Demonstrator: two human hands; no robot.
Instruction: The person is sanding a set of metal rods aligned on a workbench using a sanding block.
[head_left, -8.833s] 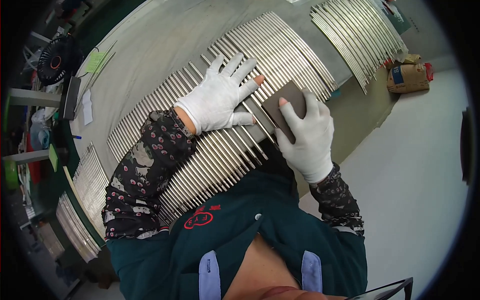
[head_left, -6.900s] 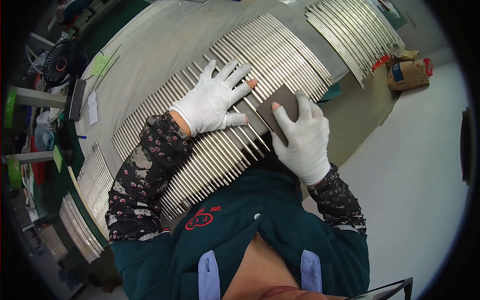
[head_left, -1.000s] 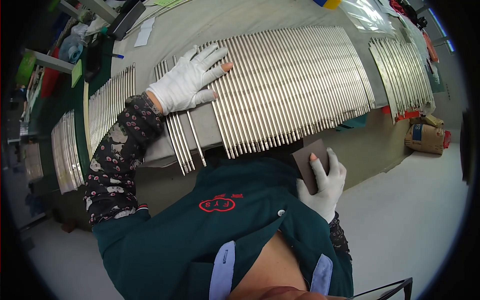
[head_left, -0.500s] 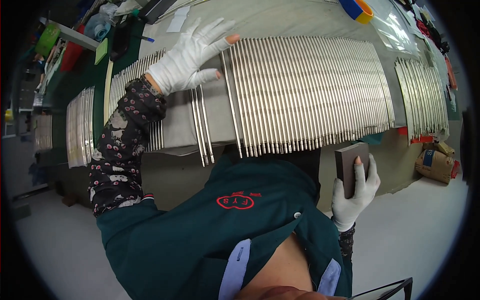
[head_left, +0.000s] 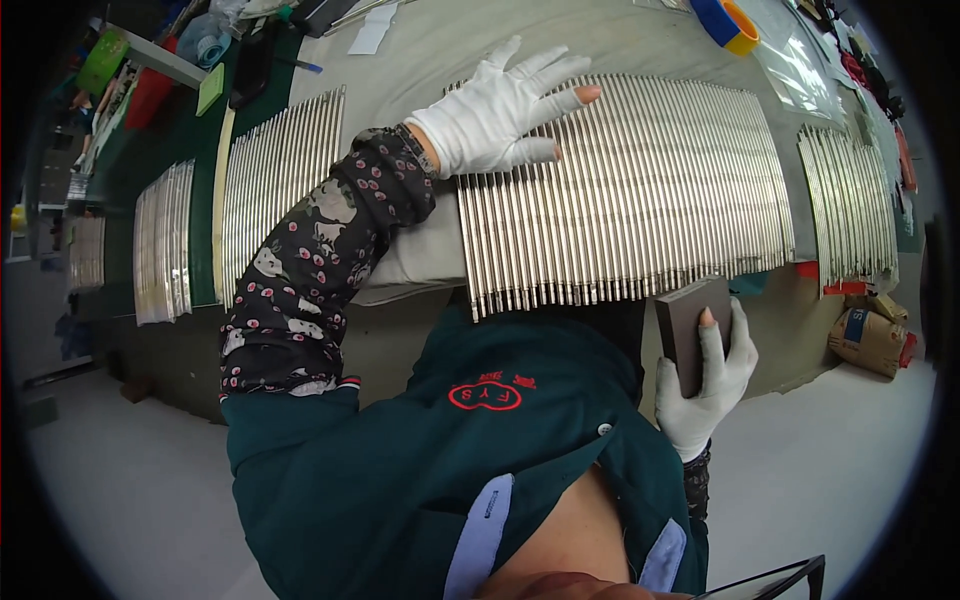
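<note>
Head view: left hand [head_left: 495,115] laid flat, fingers spread, on rods [head_left: 640,190]. Block [head_left: 692,318] is gripped by right hand [head_left: 705,385], off the desk [head_left: 420,250]; no rod is being rubbed now.

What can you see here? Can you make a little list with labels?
left hand: white glove, flat on the rods
right hand: white glove, holds a block off the table edge
block: dark brown, upright in the hand
rods: shiny metal, side by side on the table
table: grey top
tape: blue and yellow roll, far edge
</note>
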